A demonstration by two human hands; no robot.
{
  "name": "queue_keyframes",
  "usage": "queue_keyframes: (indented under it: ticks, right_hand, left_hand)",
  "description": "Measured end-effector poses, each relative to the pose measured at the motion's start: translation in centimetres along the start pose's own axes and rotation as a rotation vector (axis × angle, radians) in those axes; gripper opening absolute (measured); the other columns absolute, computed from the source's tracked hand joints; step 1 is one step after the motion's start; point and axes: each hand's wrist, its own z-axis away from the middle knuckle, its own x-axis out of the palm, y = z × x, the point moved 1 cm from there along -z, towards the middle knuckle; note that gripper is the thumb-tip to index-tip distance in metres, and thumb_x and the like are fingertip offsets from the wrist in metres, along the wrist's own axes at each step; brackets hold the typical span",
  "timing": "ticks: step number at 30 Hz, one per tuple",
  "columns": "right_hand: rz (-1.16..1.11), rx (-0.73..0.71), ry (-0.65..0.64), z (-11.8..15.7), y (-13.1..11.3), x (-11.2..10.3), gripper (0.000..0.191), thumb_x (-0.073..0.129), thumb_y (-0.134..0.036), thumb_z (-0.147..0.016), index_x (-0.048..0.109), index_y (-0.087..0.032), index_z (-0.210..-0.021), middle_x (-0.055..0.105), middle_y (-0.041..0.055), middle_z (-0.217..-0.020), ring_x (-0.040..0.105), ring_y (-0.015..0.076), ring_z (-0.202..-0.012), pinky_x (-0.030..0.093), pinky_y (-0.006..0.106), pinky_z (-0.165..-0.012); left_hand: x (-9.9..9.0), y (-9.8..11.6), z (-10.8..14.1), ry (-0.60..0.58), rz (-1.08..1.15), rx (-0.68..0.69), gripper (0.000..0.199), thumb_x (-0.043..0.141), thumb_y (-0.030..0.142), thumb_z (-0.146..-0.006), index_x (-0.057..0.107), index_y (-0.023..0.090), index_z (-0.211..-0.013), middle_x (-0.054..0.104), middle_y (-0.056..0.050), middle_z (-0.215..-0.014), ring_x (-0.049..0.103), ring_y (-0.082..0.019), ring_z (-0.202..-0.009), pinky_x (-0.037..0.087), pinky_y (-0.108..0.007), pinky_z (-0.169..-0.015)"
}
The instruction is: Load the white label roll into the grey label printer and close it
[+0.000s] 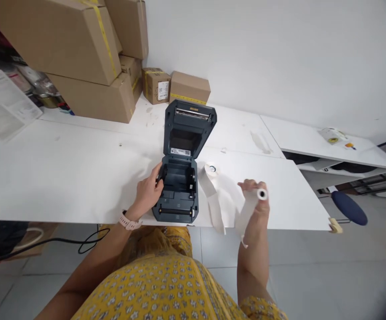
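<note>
A dark grey label printer (176,189) stands on the white table with its lid (190,129) raised. Its inner bay holds no roll. My left hand (149,189) grips the printer's left edge, thumb over the rim beside the roll holder. Off to the right, my right hand (254,189) is closed around a small white paper roll (262,194), its core end facing me and a loose strip hanging down. Between printer and right hand, another roll of labels (212,169) rests on the table, its unwound strip (214,204) trailing to the front edge.
Cardboard boxes (93,95) are stacked at the back left, with two smaller cartons (189,86) against the wall. A clear plastic container (6,106) sits at far left. A black cable (62,241) hangs below the table. A blue stool (349,207) stands at the right.
</note>
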Motion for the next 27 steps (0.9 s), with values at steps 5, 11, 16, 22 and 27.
queue_keyframes:
  ticks: [5, 11, 16, 22, 27]
  right_hand:
    - [-0.033, 0.264, -0.1, -0.1, 3.4, 1.0, 0.052, 0.074, -0.063, -0.08, 0.06, -0.031, -0.118, 0.068, 0.0003, -0.088, 0.07, 0.0211, -0.078, 0.06, 0.044, -0.08]
    - [-0.108, 0.398, -0.163, -1.4, 5.3, 0.3, 0.039, 0.082, -0.052, -0.076, 0.059, -0.028, -0.096, 0.076, 0.0038, -0.1, 0.073, 0.0219, -0.09, 0.058, 0.037, -0.077]
    - [-0.122, 0.442, -0.21, -1.5, 6.1, 0.8, 0.038, 0.088, -0.042, -0.073, 0.056, -0.026, -0.087, 0.077, 0.0045, -0.112, 0.071, 0.0209, -0.105, 0.055, 0.038, -0.093]
    - [-0.094, 0.451, -0.278, -1.7, 4.7, 0.2, 0.07, 0.087, -0.044, -0.074, 0.055, -0.031, -0.134, 0.071, 0.0085, -0.134, 0.065, 0.0257, -0.127, 0.048, 0.048, -0.111]
    - [0.17, 0.274, -0.314, -4.3, 0.7, 0.7, 0.076, 0.076, -0.049, -0.085, 0.041, -0.035, -0.151, 0.055, 0.0095, -0.155, 0.042, 0.0282, -0.152, 0.026, 0.055, -0.127]
  left_hand:
    - [-0.1, 0.3, -0.1, -0.005, -0.074, -0.003, 0.061, 0.043, 0.031, -0.093, 0.049, 0.022, -0.152, 0.077, -0.005, -0.082, 0.074, -0.027, -0.077, 0.053, -0.036, -0.078]
    - [-0.3, 0.5, -0.1, -0.013, -0.141, 0.009, 0.062, 0.042, 0.032, -0.094, 0.045, 0.023, -0.155, 0.08, -0.004, -0.088, 0.076, -0.026, -0.076, 0.055, -0.034, -0.073]
    - [-0.3, 0.8, 0.1, -0.05, -0.11, -0.087, 0.064, 0.041, 0.036, -0.094, 0.041, 0.024, -0.157, 0.071, -0.008, -0.135, 0.071, -0.031, -0.119, 0.055, -0.042, -0.096]
    - [-0.1, 0.6, 0.2, -0.038, -0.024, -0.127, 0.065, 0.045, 0.033, -0.093, 0.041, 0.025, -0.157, 0.065, -0.008, -0.145, 0.064, -0.031, -0.131, 0.052, -0.046, -0.107]
    - [0.6, -0.3, 0.1, 0.019, 0.147, -0.113, 0.063, 0.053, 0.027, -0.091, 0.046, 0.028, -0.154, 0.071, -0.005, -0.137, 0.066, -0.027, -0.128, 0.05, -0.046, -0.111]
